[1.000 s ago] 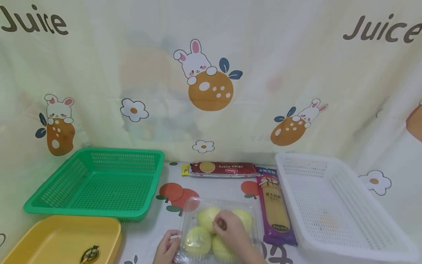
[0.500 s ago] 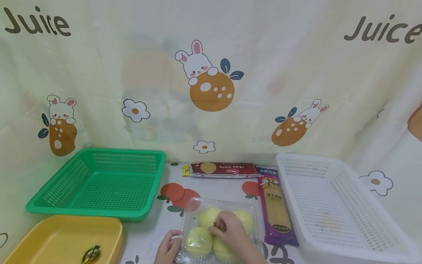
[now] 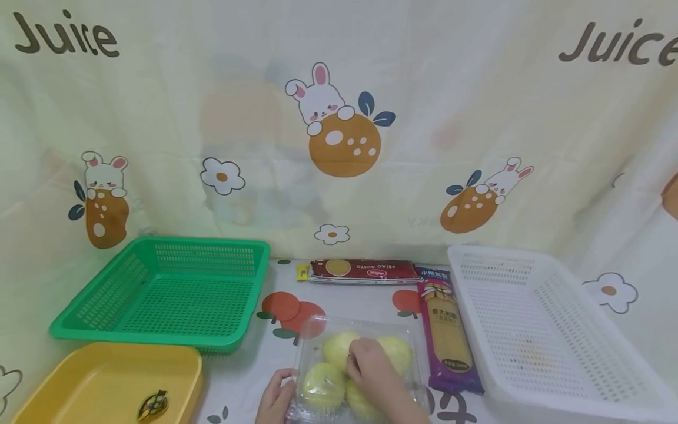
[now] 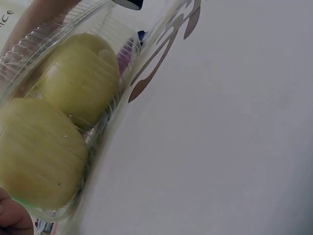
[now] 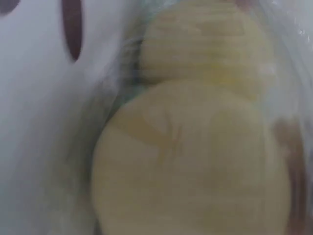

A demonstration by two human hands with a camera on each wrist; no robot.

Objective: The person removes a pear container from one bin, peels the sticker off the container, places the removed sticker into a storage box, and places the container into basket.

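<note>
A clear plastic clamshell box (image 3: 312, 330) lies at the front middle in the head view, with several yellow-green, apple-like fruits (image 3: 324, 386) under its lid. My left hand (image 3: 275, 397) grips the box's left side with bent fingers; a fingertip (image 4: 12, 213) shows low in the left wrist view. Over the lid, my right hand (image 3: 371, 365) has its fingers curled together in a pinch. A small dark label seen between those fingers earlier is now hidden behind them. The right wrist view is blurred and shows two fruits (image 5: 190, 161) through the plastic.
A green basket (image 3: 159, 340) and a yellow tray (image 3: 122, 350) holding a black-and-yellow item (image 3: 153, 405) stand on the left. A red biscuit pack (image 3: 365, 271) lies behind the box. To the right are a purple noodle pack (image 3: 447, 330) and a white basket (image 3: 498, 377).
My right fingers have closed over the small dark label, which no longer shows. The left hand stays at the box's side. The whole head view has shifted slightly.
</note>
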